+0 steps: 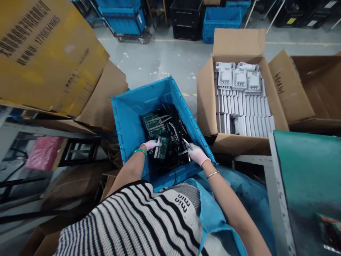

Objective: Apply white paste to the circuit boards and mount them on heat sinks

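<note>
My left hand [151,144], in a pale pink glove, grips the edge of a green circuit board [162,147] inside a blue plastic crate [128,121]. My right hand [197,154], gloved the same way, holds small steel-nosed pliers [188,149] with their tips pointing into the crate. Both hands are over a heap of black parts [173,131] mixed with further green circuit boards [153,124] and metal strips. The crate sits tilted in my view, and its lower part is hidden behind my forearms and apron.
To the right stands an open cardboard box [206,103] packed with white plastic modules [239,99]. A yellowed cardboard flap [48,53] overhangs the left. A teal-topped surface [306,177] lies at lower right. Blue and black crates [221,21] stand on the grey floor beyond.
</note>
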Motion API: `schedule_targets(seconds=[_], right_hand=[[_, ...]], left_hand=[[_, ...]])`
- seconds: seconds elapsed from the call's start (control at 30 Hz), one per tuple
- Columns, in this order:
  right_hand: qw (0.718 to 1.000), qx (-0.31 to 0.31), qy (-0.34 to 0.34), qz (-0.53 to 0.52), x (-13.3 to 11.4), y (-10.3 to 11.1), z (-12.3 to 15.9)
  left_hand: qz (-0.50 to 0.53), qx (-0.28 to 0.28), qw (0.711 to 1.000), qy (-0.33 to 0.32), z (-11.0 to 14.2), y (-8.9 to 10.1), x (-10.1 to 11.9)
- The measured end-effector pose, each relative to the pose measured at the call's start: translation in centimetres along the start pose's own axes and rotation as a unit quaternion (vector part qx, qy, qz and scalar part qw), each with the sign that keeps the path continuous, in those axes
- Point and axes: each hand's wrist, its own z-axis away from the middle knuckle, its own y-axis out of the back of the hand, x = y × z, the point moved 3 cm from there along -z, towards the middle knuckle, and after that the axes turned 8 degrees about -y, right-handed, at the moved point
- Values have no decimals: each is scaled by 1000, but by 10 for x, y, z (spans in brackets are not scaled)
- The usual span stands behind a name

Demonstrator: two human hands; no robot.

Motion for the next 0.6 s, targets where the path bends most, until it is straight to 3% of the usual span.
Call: schedule_targets(seconds=[0.13, 0.23, 0.47, 0.6], right_hand=[[999, 3, 4, -33, -3, 4, 3], [998, 5, 1, -68, -5, 8, 6], [985, -13, -32, -169, -4, 7, 5], [976, -18, -34, -215, -6, 10, 6]], left_hand=[[108, 3, 993, -44, 25, 25, 24], [174, 31, 980, -88, 43, 32, 45], [279, 89, 943, -161, 67, 4, 90], [307, 90, 930, -182, 74, 3, 109]])
